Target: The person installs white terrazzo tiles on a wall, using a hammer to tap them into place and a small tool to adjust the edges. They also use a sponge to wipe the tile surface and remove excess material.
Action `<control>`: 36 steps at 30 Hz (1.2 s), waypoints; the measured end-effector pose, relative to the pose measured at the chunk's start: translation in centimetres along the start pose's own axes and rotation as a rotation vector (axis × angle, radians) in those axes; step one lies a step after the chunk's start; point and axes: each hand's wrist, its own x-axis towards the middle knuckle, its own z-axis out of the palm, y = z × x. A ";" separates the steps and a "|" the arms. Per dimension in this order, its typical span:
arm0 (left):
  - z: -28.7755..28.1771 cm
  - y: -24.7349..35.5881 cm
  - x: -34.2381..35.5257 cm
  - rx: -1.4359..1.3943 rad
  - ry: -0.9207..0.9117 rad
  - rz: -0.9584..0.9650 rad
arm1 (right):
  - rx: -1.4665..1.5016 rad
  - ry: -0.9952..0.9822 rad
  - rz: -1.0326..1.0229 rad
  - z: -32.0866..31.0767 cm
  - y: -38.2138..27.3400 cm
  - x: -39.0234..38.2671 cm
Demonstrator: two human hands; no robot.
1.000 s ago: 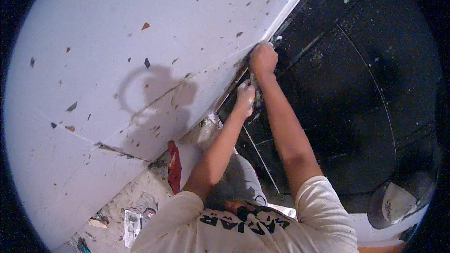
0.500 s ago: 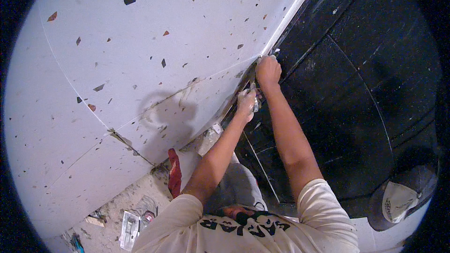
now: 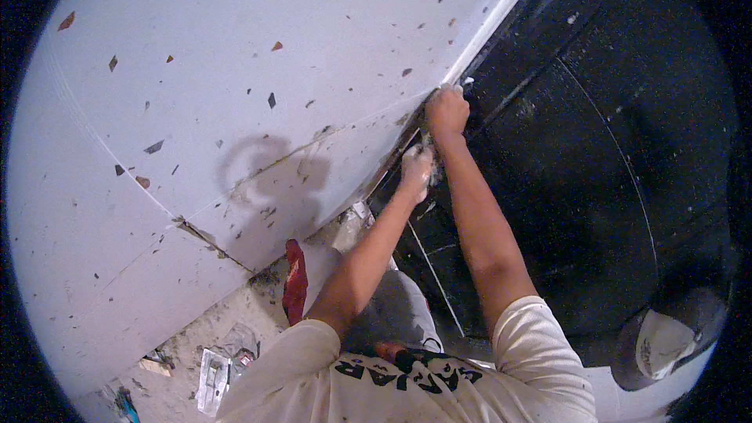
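Both my hands work at the joint where a white speckled panel [image 3: 313, 23] meets a black panel [image 3: 548, 188]. My right hand [image 3: 448, 112] is closed in a fist at the lower end of a white edge strip [image 3: 493, 19]; a small pale tip [image 3: 468, 81] shows beside its fingers, the rest hidden. My left hand [image 3: 417, 168], smeared with white, is closed just below and nearer to me, beside the dark gap [image 3: 399, 153] along the joint. What it grips is blurred and covered by its fingers.
On the dusty floor [image 3: 188, 337] at lower left lie a white tray-like piece [image 3: 211, 382], crumpled clear plastic [image 3: 241, 341] and a turquoise-ended object [image 3: 127, 406]. A red shoe-like thing [image 3: 294, 282] is near my left forearm. A grey and white cap [image 3: 666, 341] is at lower right.
The view has shifted slightly, so the panel's specks sit a little further left. Both hands stay at the joint, still closed; the left one has turned slightly and is blurred.
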 end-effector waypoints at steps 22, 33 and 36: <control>-0.9 0.3 -4.8 0.887 -0.001 0.141 | 0.821 -0.292 0.368 -5.6 6.9 -16.0; -4.1 1.9 -6.2 0.704 -0.190 -0.136 | 0.827 -0.332 0.311 -3.1 6.8 -19.4; -4.4 3.5 -7.7 0.981 -0.150 -0.091 | 0.921 -0.349 0.485 -2.1 7.3 -19.5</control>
